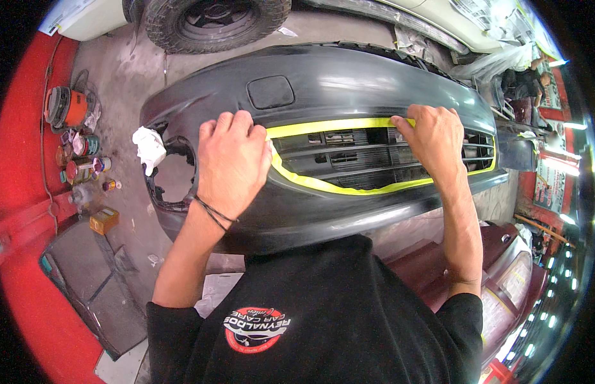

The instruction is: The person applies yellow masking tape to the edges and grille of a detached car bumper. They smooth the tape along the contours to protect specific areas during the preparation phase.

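Note:
A dark grey car bumper (310, 73) lies across the view in front of me. Bright yellow-green masking tape (336, 125) runs around its slatted lower grille (348, 157). My left hand (233, 157), its fingers curled, grips the tape at the grille's upper left corner; the fingertips are partly hidden. Farther right along the upper strip, my right hand (435, 137) pinches the tape, thumb stretched to the left along it and the other fingers folded. Between both hands the strip follows the grille's top edge. A dark cord circles my left wrist.
Crumpled white paper (149, 147) sits at the bumper's left end, by a round opening. An orange bucket (67, 107), cans and a yellow box (104, 220) stand at left near a red wall. A vehicle's tire (214, 25) is beyond; maroon car parts (432, 262) lie right.

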`<state>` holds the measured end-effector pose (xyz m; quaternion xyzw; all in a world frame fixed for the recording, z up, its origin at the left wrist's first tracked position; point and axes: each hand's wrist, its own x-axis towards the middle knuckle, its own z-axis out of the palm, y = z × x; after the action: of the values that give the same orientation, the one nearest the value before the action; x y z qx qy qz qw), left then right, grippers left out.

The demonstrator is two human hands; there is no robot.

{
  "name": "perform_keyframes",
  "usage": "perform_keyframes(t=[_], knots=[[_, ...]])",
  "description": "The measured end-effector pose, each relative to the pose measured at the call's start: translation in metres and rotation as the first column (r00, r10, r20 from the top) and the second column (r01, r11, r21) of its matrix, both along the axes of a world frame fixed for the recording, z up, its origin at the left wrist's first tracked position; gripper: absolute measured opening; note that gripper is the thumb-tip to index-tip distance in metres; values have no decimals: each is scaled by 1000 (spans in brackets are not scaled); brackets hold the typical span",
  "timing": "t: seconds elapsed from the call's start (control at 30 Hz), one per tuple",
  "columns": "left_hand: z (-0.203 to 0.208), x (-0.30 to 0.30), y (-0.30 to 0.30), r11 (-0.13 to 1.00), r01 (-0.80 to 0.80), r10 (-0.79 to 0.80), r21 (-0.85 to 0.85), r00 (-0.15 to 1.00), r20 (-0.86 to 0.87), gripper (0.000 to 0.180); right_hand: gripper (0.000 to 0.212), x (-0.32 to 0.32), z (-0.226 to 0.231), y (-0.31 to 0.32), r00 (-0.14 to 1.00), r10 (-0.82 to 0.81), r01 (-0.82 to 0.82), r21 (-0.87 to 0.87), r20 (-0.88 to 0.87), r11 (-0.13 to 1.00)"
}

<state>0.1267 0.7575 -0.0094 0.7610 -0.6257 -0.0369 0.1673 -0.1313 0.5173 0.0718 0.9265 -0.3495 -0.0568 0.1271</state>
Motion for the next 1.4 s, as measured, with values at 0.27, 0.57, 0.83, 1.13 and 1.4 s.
perform_keyframes(t=[0.27, 0.57, 0.83, 1.13, 1.4], knots=[[-24, 5, -44, 983, 4, -17, -182, 997, -69, 73, 36, 0, -4, -2, 999, 10, -10, -5, 37, 1000], [-47, -9, -61, 996, -79, 86, 46, 983, -161, 94, 32, -8, -3, -2, 996, -3, 0, 28, 92, 1000], [-40, -9, -59, 987, -112, 136, 113, 963, -231, 98, 33, -26, 10, 5, 948, -2, -68, 210, 317, 975], [-38, -14, -59, 980, -150, 176, 130, 959, -224, 100, 28, -40, -12, 21, 826, 67, -258, 268, 560, 928], [-36, -9, -56, 980, -122, 159, 156, 956, -246, 94, 32, -313, 46, 5, 133, -488, 379, 411, 863, 829]])
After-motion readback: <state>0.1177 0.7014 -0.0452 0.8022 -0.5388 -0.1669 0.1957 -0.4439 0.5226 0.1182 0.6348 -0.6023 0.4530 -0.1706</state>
